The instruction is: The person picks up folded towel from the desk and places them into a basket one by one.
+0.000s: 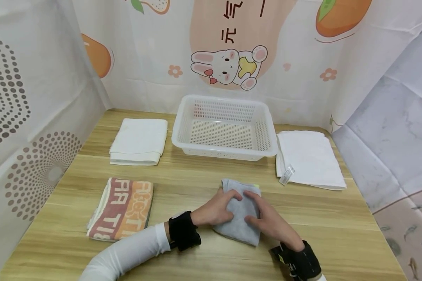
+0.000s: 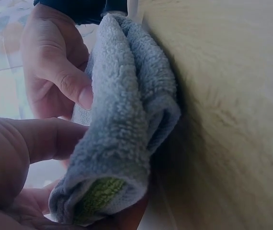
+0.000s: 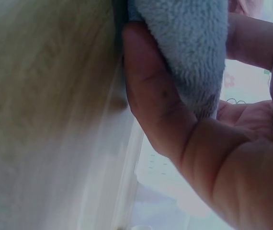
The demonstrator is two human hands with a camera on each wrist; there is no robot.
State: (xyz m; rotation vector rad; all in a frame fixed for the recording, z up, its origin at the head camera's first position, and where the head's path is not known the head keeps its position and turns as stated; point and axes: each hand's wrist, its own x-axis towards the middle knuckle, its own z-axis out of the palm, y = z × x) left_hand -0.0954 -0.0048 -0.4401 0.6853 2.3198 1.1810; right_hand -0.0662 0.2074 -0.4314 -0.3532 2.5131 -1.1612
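Note:
A folded grey towel (image 1: 240,212) lies on the wooden table in front of me, its layers stacked into a small bundle. My left hand (image 1: 212,209) grips its left side, thumb and a finger on top. From the right, my right hand (image 1: 272,219) holds the opposite side. In the left wrist view the towel's rolled end (image 2: 110,187) shows a green patch inside the fold. One finger (image 3: 151,81) of the right hand reaches between the towel and the table in the right wrist view. Some fingertips are hidden by the cloth.
A white perforated basket (image 1: 183,146) stands at the back centre with nothing in it. Folded white towels lie on either side, one at left (image 1: 140,138) and one with a tag at right (image 1: 309,158). A red-and-orange patterned towel (image 1: 123,208) lies beside my left forearm.

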